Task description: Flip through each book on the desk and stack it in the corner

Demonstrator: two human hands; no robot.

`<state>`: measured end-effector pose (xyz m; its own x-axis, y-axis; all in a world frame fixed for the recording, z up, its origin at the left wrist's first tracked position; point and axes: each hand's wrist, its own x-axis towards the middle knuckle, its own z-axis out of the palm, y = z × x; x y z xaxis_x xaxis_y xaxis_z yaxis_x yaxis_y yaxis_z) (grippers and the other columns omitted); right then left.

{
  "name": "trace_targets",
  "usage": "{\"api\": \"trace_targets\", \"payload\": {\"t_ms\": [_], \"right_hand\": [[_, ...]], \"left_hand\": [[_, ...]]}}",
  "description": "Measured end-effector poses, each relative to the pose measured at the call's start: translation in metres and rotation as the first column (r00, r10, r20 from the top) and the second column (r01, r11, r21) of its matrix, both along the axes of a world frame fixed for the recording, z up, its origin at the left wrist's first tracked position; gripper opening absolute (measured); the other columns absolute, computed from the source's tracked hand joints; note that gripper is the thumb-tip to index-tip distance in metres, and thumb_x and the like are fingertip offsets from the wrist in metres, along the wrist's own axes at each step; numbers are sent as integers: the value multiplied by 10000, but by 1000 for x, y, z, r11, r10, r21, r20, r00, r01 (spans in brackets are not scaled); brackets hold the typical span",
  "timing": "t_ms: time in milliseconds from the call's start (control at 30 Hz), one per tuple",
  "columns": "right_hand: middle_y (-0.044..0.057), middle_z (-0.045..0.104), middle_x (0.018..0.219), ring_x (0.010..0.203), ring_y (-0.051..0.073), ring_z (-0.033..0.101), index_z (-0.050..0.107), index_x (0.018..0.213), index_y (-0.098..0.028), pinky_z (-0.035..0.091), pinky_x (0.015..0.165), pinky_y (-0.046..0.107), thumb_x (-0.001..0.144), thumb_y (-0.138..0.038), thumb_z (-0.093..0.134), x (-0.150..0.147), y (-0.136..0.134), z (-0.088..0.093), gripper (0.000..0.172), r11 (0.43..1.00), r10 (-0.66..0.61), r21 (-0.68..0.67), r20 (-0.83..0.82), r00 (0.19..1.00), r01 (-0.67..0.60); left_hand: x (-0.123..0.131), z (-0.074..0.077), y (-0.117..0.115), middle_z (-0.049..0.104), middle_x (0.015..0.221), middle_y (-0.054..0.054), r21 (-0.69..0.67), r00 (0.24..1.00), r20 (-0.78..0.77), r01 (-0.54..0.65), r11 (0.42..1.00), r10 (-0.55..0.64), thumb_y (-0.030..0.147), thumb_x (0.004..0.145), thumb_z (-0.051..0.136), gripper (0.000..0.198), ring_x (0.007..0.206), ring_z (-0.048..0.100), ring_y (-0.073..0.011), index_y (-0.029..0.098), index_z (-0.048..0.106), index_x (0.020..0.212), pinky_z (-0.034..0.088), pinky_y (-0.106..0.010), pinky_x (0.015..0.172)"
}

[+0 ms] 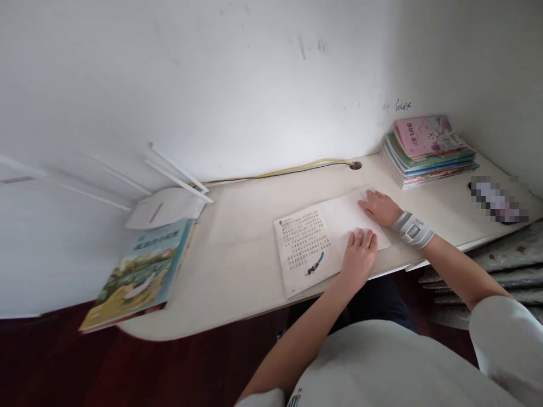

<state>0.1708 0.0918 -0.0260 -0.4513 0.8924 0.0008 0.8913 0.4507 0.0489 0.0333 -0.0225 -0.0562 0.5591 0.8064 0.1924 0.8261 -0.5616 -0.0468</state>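
Palms flat, fingers spread: my left hand [358,257] and right hand [380,207] press the open booklet [314,240] on the worktop [237,265], grasping nothing.

Wide open across the bare desk [237,265] between the open booklet [314,243] and the picture book [139,277] overhanging the left edge. Blocked at back left by a white router [165,208], antennas slanting up along the wall. Edged at the back by a cable [275,172] hugging the wall. Closed off in the right corner by a stack of books [428,152]. Free again in the strip between that stack and the right hand [382,208].
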Motion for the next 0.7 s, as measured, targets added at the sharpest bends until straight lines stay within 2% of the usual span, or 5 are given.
{"api": "trace_targets", "payload": {"t_ms": [133, 233, 367, 533, 700], "right_hand": [[222, 474, 1308, 1072, 276, 559, 559, 1201, -136, 471, 810, 369, 929, -319, 388, -10, -1, 8, 370, 998, -68, -3, 90, 994, 69], [221, 500, 1283, 1058, 285, 563, 552, 1195, -111, 483, 774, 371, 928, -324, 386, -13, -4, 10, 380, 994, -109, 6, 105, 989, 109], [193, 457, 1362, 1184, 289, 477, 459, 1311, -108, 449, 870, 390, 926, -327, 394, -7, -1, -1, 448, 993, -98, 70, 20, 995, 96], [169, 450, 1388, 1272, 283, 406, 395, 1376, -82, 325, 1032, 396, 928, -355, 386, 6, 7, -20, 526, 989, -111, 87, -122, 986, 122], [158, 406, 1425, 1327, 281, 339, 356, 1406, -98, 270, 1069, 417, 938, -370, 357, 7, 11, -28, 541, 989, -129, 51, -201, 971, 142]], "left_hand": [[0, -1, 0, 539, 1315, -136, -2, 1000, -4, 4, 1000, -4, 84, 899, 343, 400, 1220, 492, -278, 152, 547, 1236, 391, -493, 1005], [-1, 2, 1, 544, 1307, -137, -6, 1000, -9, 12, 1000, -12, 79, 901, 332, 396, 1213, 499, -276, 146, 551, 1224, 395, -485, 1000], [-7, 10, 3, 555, 1271, -172, -23, 996, -29, 86, 996, -87, 79, 897, 353, 360, 1197, 510, -270, 75, 537, 1206, 398, -425, 1000], [-15, 17, 5, 557, 1253, -175, -21, 983, -62, 169, 985, -170, 95, 890, 384, 336, 1178, 522, -254, 52, 531, 1190, 376, -380, 1018], [-12, 6, 6, 572, 1260, -157, -8, 981, -24, 191, 982, -191, 85, 898, 364, 331, 1194, 519, -229, 69, 550, 1172, 364, -365, 1033]]}}
